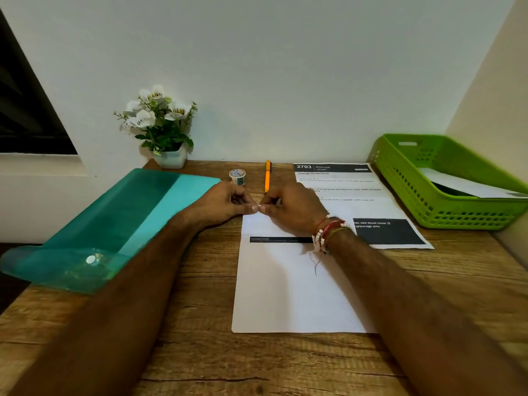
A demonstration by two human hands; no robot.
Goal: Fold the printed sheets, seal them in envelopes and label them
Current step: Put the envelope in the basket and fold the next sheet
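Observation:
A white sheet point(288, 292) lies in front of me on the wooden desk point(200, 352), its far part folded back toward me so a black printed strip shows. My left hand point(225, 204) and my right hand point(291, 208) meet at the far folded edge, thumbs and forefingers pinching the paper there, fingertips almost touching. A second printed sheet point(371, 195) headed "2703" lies flat to the right, partly under my right hand. An orange pen point(267, 175) and a small roll of clear tape point(237, 176) lie just beyond my hands.
A teal plastic folder point(114, 221) hangs over the desk's left edge. A green basket point(445, 178) at the right holds white envelopes point(468, 185). A potted white flower point(163, 130) stands against the wall at the back.

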